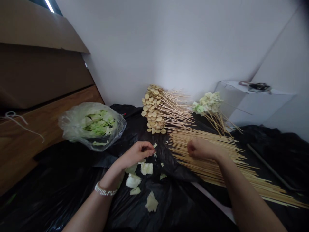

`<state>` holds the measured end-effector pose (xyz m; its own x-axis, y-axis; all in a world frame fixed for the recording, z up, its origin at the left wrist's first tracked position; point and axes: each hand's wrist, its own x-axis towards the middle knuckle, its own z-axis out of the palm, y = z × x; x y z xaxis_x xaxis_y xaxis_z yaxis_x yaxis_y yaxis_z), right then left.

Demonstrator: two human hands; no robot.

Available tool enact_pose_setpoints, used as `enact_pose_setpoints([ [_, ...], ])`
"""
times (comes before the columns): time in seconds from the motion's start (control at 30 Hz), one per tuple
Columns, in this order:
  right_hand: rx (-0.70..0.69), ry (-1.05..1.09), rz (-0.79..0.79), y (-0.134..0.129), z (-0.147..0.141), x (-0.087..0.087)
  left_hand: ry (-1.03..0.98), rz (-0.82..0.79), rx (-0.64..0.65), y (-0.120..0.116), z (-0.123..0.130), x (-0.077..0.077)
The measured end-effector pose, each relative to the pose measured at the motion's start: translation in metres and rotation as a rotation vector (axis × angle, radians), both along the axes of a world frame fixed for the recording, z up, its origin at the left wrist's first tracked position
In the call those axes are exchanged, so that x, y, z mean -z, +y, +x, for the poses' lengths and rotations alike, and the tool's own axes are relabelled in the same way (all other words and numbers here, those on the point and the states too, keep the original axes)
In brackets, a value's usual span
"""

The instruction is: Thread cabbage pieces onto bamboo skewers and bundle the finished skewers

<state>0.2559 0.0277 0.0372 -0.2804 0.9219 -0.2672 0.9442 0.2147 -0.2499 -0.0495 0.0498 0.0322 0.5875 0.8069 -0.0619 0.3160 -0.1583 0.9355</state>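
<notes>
My left hand (143, 150) is closed in a pinch above the black plastic sheet (178, 206). Tiny pale scraps show at its fingertips; whether it grips one I cannot make out. Torn cabbage pieces (147, 169) lie below it on the sheet. Over a wide spread of bamboo skewers (214, 172), my right hand (200, 148) is closed with its fingers curled down. What those fingers hold, if anything, is hidden.
A clear plastic bag (70, 125) of cabbage leaves (100, 122) sits left. Skewered potato slices (153, 108) are stacked against the wall, and skewered cabbage (209, 102) lies right of them. A white box (248, 100) stands back right, a cardboard box (36, 71) at left.
</notes>
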Motion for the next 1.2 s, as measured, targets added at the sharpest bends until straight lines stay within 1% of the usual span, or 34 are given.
enact_pose_setpoints([
  [0.2, -0.023, 0.072, 0.072, 0.003, 0.003, -0.002, -0.029, -0.004, -0.016, 0.001, 0.002, 0.002],
  [0.33, -0.028, 0.221, 0.107, 0.005, 0.001, -0.005, -0.040, -0.019, -0.043, 0.003, 0.002, 0.003],
  [0.4, -0.026, 0.329, 0.055, 0.006, 0.000, -0.005, -0.044, -0.013, -0.054, 0.004, 0.002, 0.004],
  [0.53, 0.012, 0.579, -0.119, 0.006, -0.002, -0.003, -0.051, 0.000, -0.065, 0.005, 0.002, 0.005],
  [0.6, 0.035, 0.641, -0.167, 0.005, -0.003, -0.003, -0.056, -0.003, -0.069, 0.005, 0.002, 0.005],
  [0.67, 0.035, 0.643, -0.170, 0.006, -0.003, -0.002, -0.060, -0.004, -0.070, 0.005, 0.002, 0.005],
  [0.83, -0.007, 0.599, -0.095, 0.009, 0.000, 0.000, -0.060, 0.005, -0.069, 0.006, 0.002, 0.007],
  [1.03, 0.027, 0.564, -0.104, 0.009, 0.004, 0.000, -0.041, -0.023, -0.073, 0.006, 0.002, 0.007],
  [1.2, 0.028, 0.559, -0.063, 0.008, 0.008, -0.002, -0.017, -0.025, -0.050, 0.006, 0.002, 0.008],
])
